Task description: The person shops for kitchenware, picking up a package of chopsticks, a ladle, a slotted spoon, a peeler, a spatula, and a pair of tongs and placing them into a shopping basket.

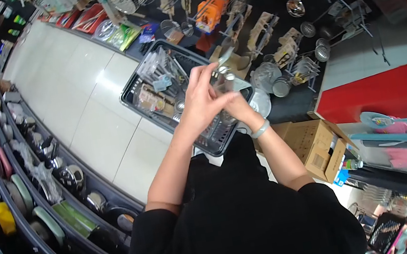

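My left hand (pixel 199 98) curls over a black plastic basket (pixel 161 126), its fingertips at a small shiny piece (pixel 225 56) that is blurred. Close beside it, my right hand (pixel 236 106), a pale bangle on its wrist, is bent inward, its fingers partly hidden behind the left thumb. Between and just beyond the hands show shiny, rounded metal parts (pixel 227 76); I cannot make out their kind. The basket holds packaged metal utensils (pixel 159 69) and carded items (pixel 151 99).
Hanging kitchen tools, including a skimmer (pixel 295 7), fill the dark display beyond the basket. An opened cardboard box (pixel 309 146) stands at the right. Shelves of pans and lids (pixel 72 176) line the left, across the tiled floor (pixel 84 104).
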The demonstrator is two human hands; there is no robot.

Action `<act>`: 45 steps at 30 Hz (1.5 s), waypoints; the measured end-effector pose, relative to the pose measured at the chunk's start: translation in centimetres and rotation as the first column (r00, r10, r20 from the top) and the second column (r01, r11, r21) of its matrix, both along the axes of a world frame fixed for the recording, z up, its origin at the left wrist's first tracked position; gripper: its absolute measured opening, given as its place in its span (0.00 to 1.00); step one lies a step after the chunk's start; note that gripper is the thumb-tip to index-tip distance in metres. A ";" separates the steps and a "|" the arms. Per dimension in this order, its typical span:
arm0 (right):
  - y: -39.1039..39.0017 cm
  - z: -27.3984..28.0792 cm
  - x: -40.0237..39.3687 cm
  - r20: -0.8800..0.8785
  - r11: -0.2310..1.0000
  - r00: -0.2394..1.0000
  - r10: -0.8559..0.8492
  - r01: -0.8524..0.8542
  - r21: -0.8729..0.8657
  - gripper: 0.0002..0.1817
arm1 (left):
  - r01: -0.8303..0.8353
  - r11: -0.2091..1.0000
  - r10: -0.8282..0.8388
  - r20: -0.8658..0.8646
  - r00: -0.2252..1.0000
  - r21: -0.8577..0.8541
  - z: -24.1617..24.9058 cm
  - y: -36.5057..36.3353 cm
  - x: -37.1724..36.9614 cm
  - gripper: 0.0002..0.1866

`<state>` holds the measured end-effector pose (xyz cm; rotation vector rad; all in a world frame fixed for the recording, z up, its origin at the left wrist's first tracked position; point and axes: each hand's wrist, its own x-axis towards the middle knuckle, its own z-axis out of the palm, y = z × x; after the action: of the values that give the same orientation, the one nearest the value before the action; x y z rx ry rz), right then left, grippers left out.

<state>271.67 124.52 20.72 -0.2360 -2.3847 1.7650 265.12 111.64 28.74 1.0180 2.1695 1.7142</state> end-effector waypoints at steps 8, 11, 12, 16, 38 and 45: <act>-0.8 -6.7 -5.1 -0.097 0.941 0.981 0.170 -0.132 0.310 0.21 | -0.143 0.965 0.105 -0.177 0.979 -0.218 -4.3 -0.9 -4.2 0.22; 0.1 -7.1 -3.7 -0.094 0.925 0.992 0.081 -0.040 0.377 0.21 | -0.193 0.950 0.150 -0.182 0.972 -0.245 -8.4 -0.7 -6.1 0.21; 0.7 -7.7 -2.6 -0.018 0.941 1.000 0.006 0.000 0.338 0.20 | -0.230 0.943 0.179 -0.218 0.959 -0.240 -10.1 -0.5 -6.7 0.20; 4.0 -12.7 3.6 0.201 0.993 0.974 -0.107 0.097 0.062 0.16 | -0.295 0.932 0.241 -0.249 0.938 -0.208 -15.5 0.8 -8.9 0.22; 5.0 -12.6 18.5 0.581 0.831 0.747 -0.325 0.519 -0.203 0.16 | -0.490 0.687 0.590 0.019 0.807 -0.537 -32.7 4.5 -13.5 0.23; 5.4 -13.1 16.7 0.546 0.837 0.764 -0.345 0.514 -0.189 0.17 | -0.398 0.865 0.497 0.642 0.585 -0.306 -35.0 3.3 -15.7 0.14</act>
<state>288.37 129.88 7.60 -1.3278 -2.0207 2.0120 249.44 114.90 -6.26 -0.2888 2.0177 1.7005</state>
